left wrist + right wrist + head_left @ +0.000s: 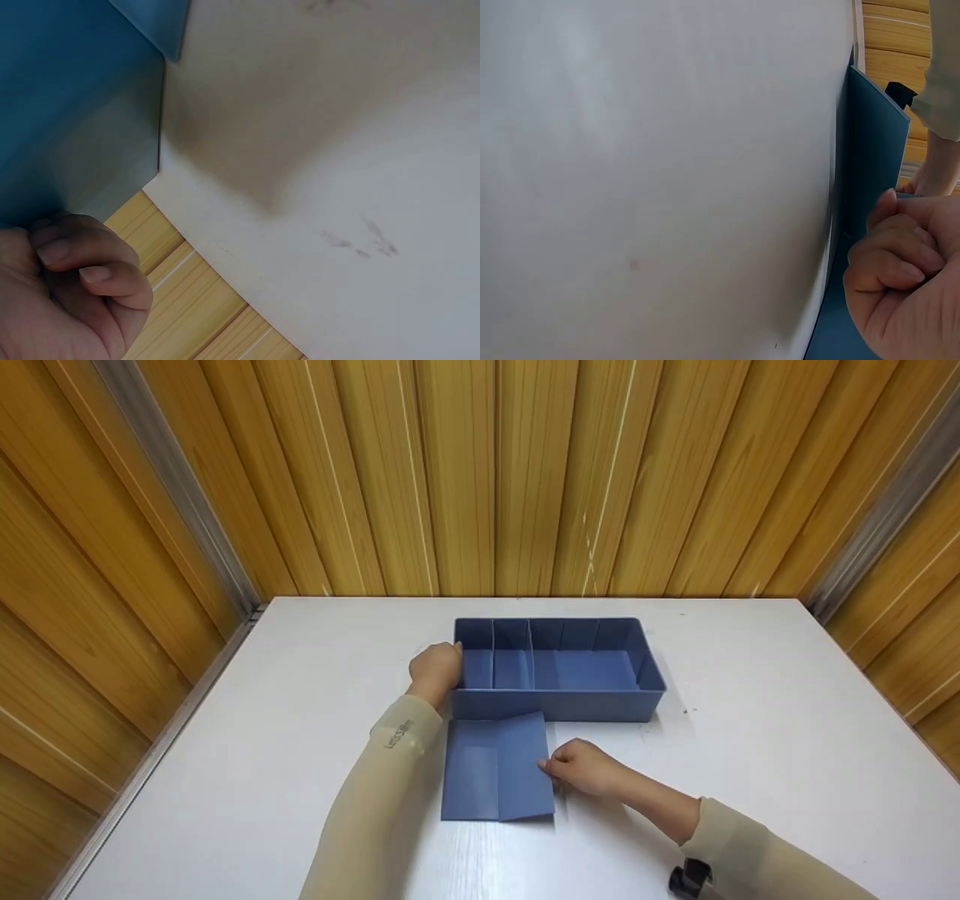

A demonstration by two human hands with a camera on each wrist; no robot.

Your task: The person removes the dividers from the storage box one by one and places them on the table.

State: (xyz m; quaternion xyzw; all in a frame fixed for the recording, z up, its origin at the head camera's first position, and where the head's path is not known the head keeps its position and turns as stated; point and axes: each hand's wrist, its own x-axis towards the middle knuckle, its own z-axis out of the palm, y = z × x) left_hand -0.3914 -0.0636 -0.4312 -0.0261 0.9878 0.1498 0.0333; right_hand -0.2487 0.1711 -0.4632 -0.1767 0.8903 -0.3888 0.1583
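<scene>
A blue compartment box (559,706) stands on the white table, with two thin upright dividers (531,664) inside toward its left end. My left hand (436,667) grips the box's left wall, thumb at the rim; in the left wrist view its curled fingers lie against the outer wall. In front of the box are two flat blue panels, one lying on the table (470,772) and one raised along its right side (525,769). My right hand (585,767) pinches the raised panel's right edge between thumb and curled fingers. Whether the two panels are joined I cannot tell.
The white table (765,720) spreads around the box and panels. Wood-patterned walls (525,480) rise behind it and on both sides. A black strap (691,877) sits at the right sleeve's cuff.
</scene>
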